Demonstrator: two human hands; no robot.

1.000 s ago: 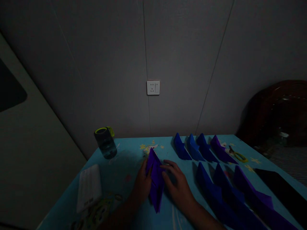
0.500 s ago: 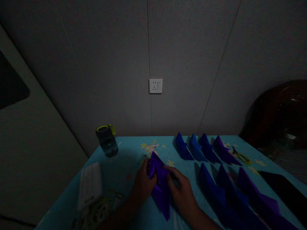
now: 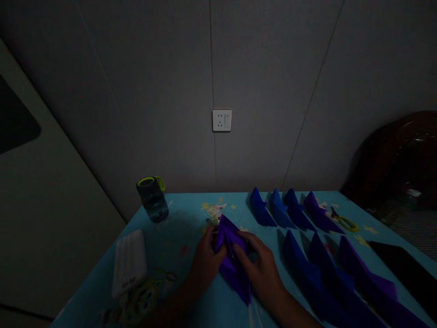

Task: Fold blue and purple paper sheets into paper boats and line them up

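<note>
Between my two hands is a purple folded paper boat [image 3: 235, 273], held just above the table with one pointed end away from me and the other toward me. My left hand [image 3: 209, 257] grips its left side, the thumb pressed near the middle fold. On the right side, my right hand [image 3: 257, 259] pinches the paper, thumb on the inner fold and fingers along the outer edge. To the right stand two rows of finished-looking paper boats, among them a dark blue boat [image 3: 302, 273] nearest my right hand and a purple boat [image 3: 367, 278] farther right.
A dark water bottle [image 3: 152, 200] with a green rim stands at the back left. A white power-bank-like block [image 3: 129, 262] lies at the left. Yellow-handled scissors [image 3: 347, 223] and a black flat object [image 3: 404, 269] lie at the right of the blue patterned tablecloth [image 3: 184, 207].
The paper boat has shifted slightly right and its near tip has swung right. My right thumb has moved inward over the fold. Both hands keep their hold.
</note>
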